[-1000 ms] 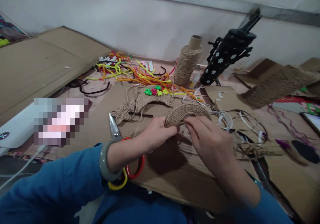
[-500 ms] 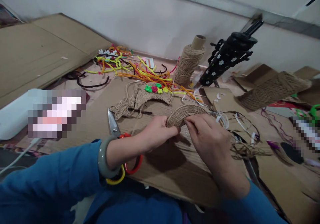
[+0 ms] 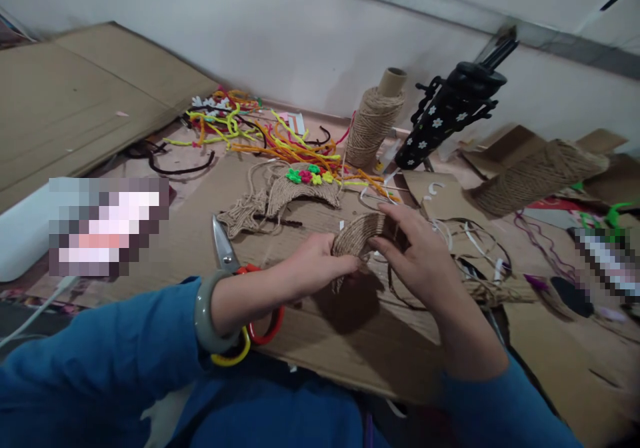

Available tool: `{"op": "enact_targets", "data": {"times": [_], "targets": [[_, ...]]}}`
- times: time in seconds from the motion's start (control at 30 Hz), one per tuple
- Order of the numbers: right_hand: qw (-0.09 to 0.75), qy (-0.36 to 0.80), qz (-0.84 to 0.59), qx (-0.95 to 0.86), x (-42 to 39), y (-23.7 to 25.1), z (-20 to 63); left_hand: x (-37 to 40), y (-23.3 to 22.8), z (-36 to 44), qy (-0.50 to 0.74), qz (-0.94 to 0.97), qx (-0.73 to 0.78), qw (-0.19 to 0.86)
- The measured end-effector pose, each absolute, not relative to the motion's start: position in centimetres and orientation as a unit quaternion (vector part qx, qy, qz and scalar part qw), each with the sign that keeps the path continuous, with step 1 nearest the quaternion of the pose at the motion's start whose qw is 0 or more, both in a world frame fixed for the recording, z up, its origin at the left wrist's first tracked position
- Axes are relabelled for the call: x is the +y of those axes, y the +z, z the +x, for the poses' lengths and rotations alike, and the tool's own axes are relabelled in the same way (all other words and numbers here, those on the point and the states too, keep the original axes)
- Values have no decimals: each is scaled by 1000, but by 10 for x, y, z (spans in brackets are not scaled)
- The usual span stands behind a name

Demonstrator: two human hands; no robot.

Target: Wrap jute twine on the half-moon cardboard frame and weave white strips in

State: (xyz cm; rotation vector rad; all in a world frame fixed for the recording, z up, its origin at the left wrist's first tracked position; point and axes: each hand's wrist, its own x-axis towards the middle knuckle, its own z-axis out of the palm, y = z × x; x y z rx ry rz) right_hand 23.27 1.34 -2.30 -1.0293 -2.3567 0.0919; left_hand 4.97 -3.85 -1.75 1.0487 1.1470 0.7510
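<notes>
Jute-wrapped arc (image 3: 361, 233) sits lifted above the cardboard (image 3: 320, 341) at centre, pinched at its near end by the left hand (image 3: 314, 261), fingers clamped on it, while the right hand (image 3: 423, 258) grips its far side at 3 o'clock with thumb and fingers closed around it. Scissors (image 3: 235, 281) lie at 9 o'clock, just beside the left wrist. At 12 o'clock rests a finished jute piece (image 3: 295, 191) with bright flowers, and beyond it, at 1 o'clock, a twine spool (image 3: 373, 125) stands upright.
</notes>
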Motion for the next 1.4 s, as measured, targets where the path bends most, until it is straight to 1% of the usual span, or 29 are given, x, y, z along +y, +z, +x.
{"op": "enact_targets", "data": {"times": [0.07, 0.3, 0.5, 0.7, 0.77, 0.83, 0.87, 0.93, 1.03, 1.1, 1.17, 1.23, 1.4], "targets": [[274, 71, -376, -882, 16, -23, 236, -39, -17, 49, 310, 474, 507, 649], [246, 125, -386, -880, 15, -18, 240, -42, -17, 48, 294, 484, 504, 652], [198, 145, -370, -896, 6, -15, 234, -35, -24, 43, 363, 467, 476, 651], [117, 196, -326, -918, -6, -6, 227, -31, -26, 35, 225, 565, 440, 661], [115, 209, -321, -917, -5, -5, 227, -31, -25, 35, 224, 589, 444, 637], [139, 215, -314, -914, -3, -7, 227, -31, -25, 36, 235, 601, 458, 612], [165, 208, -311, -913, -2, -9, 228, -32, -24, 38, 240, 597, 467, 606], [244, 159, -314, -904, -1, -12, 230, -32, -24, 40, 257, 566, 485, 615], [381, 21, -330, -864, -4, -15, 235, -32, -23, 41, 314, 494, 498, 640], [420, -42, -324, -847, -6, -16, 238, -30, -23, 41, 358, 461, 495, 643], [412, -67, -316, -852, -8, -18, 240, -29, -24, 40, 380, 432, 499, 648], [383, -80, -312, -866, -7, -21, 240, -28, -24, 40, 400, 398, 502, 655], [313, -109, -373, -867, -1, -31, 240, -28, -24, 40, 428, 362, 483, 673]]}}
